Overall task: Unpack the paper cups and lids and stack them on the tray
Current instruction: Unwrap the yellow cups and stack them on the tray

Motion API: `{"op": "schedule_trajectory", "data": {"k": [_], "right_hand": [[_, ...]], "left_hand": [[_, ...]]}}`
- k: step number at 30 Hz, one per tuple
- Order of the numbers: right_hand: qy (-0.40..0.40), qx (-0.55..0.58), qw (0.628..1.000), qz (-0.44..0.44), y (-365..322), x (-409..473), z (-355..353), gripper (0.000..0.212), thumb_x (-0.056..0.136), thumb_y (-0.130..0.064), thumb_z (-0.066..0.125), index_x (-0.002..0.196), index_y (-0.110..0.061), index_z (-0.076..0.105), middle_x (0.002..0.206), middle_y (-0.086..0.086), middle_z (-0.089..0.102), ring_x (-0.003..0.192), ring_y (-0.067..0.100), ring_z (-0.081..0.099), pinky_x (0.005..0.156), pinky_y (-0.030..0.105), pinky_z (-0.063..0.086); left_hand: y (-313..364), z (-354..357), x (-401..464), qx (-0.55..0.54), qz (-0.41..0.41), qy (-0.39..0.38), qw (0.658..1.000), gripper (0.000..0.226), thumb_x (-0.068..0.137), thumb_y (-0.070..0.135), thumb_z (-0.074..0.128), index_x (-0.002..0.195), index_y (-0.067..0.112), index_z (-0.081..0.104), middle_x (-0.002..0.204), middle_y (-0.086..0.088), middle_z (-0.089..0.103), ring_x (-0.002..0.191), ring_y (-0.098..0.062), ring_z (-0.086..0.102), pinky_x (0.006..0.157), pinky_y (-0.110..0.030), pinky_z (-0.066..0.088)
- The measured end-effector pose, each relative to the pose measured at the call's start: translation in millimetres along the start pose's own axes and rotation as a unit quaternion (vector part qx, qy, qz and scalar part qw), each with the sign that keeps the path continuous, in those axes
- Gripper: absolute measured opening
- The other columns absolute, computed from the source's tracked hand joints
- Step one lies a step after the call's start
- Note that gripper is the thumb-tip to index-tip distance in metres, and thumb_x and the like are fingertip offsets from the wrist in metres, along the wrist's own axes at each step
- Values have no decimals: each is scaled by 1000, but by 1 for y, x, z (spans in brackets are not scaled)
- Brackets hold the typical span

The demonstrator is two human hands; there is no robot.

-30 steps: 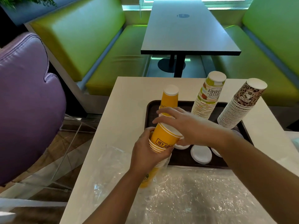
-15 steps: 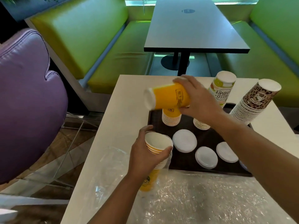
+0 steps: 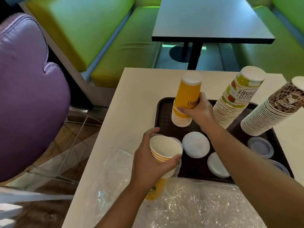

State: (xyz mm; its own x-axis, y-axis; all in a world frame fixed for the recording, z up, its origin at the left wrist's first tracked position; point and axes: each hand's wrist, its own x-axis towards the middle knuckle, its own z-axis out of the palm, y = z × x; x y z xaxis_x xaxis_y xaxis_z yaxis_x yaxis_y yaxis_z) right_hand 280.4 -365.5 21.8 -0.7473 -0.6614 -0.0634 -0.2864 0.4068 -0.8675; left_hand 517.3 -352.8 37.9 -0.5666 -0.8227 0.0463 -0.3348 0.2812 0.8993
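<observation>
From the head view, a dark brown tray [image 3: 162,112] sits on the pale tabletop [image 3: 131,99]. On it stand three upside-down cup stacks: an orange stack [image 3: 184,112], a fruit-print stack [image 3: 233,104] and a leopard-print stack [image 3: 269,116]. White lids [image 3: 195,146] lie flat on the tray's near part. The right hand [image 3: 197,111] grips the orange stack's top cup [image 3: 189,91]. The left hand [image 3: 151,160] is curled round an upright nested bundle of orange cups [image 3: 164,148], its mouth empty, above clear plastic wrap [image 3: 189,206] at the tray's near edge.
</observation>
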Motion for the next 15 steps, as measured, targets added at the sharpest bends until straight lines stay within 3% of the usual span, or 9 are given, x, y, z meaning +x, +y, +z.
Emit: {"op": "schedule_trajectory", "data": {"k": [10,15], "right_hand": [[40,-43,998,-12,15,-6,19,88,66,-25,85,138,-13,36,134,9,51,124,25,49,99,34,40],[134,18,983,-123,-4,-54,1,80,74,-37,77,140,-16,36,138,4,41,126,11,40,96,7,28]], "left_hand": [[3,0,0,-12,3,3,1000,82,51,58,74,124,43,41,113,31,52,106,9,52,80,-4,42],[6,-1,-5,-4,17,-3,1000,86,52,48,86,124,43,39,113,29,52,107,11,49,80,0,39]]}}
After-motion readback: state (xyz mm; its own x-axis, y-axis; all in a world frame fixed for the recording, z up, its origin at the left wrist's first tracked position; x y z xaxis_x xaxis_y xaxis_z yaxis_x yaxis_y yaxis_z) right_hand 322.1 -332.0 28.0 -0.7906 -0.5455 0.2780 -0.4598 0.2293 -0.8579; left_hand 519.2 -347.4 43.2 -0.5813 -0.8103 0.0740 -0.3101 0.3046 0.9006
